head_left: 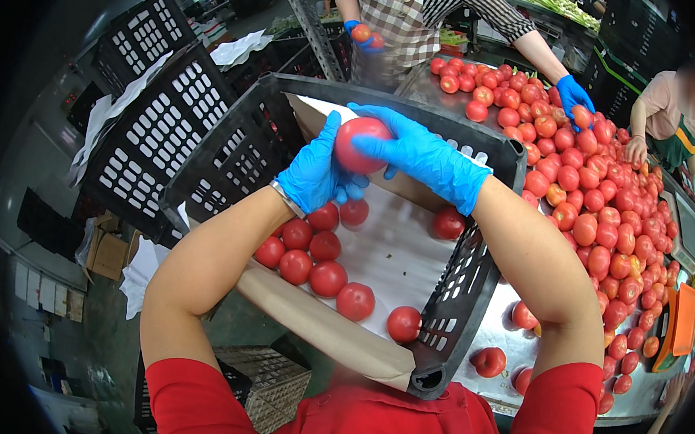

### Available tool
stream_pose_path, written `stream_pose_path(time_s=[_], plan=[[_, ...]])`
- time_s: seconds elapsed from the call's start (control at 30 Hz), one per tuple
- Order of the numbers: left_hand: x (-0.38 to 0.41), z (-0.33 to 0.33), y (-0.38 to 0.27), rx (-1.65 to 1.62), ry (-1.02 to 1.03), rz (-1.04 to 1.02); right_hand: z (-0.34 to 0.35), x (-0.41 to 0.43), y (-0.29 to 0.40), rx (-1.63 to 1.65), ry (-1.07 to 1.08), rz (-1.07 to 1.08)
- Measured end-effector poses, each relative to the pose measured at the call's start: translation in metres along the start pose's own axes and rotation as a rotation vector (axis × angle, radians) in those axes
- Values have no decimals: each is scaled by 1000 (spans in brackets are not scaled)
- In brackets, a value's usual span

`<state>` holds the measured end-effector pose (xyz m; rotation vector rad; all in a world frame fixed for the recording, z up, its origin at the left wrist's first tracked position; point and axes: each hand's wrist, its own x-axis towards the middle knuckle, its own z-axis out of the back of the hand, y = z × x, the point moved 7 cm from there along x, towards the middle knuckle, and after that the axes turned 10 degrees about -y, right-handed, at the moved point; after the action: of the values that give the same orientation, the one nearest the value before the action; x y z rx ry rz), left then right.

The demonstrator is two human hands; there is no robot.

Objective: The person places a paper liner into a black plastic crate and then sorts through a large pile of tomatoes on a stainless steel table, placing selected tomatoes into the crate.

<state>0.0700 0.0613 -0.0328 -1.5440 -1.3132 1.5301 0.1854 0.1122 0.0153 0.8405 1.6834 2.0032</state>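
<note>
My left hand (320, 167) and my right hand (417, 149), both in blue disposable gloves, hold one large red tomato (358, 135) between them. They are above a black plastic crate (465, 337) lined with white and brown paper (393, 249). My left fingers cup the tomato from the left and below; my right thumb lies across its front. Inside the crate, several tomatoes (327, 278) sit grouped at the left and near side, and a single tomato (448, 223) rests by the right wall. Part of the crate's far side is hidden behind my hands.
A metal table (501, 340) at the right bears a big heap of tomatoes (607, 215). Across it, a co-worker's gloved hand (572, 99) touches a tomato; another person stands farther right. Black crates (155, 139) stand at the left. An orange tray (685, 318) lies at the table's right.
</note>
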Motion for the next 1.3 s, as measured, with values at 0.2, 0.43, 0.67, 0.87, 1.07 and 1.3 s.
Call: stream_pose_path(time_s=[0.2,0.43,0.67,0.87,1.07,1.3], plan=[[6,4,-1,5,21,-63,1,1,-3,231,61,-188],[20,13,26,883,-63,-88,5,3,0,693,-6,-325],[84,49,108,1658,256,-153,5,5,11,777,3,-258],[64,-1,150,1944,272,-195,21,5,10,692,-126,-197],[52,-29,130,1860,414,-219,23,14,3,497,-133,-105],[19,-35,-6,722,5,-150,38,18,-4,624,-261,-107]])
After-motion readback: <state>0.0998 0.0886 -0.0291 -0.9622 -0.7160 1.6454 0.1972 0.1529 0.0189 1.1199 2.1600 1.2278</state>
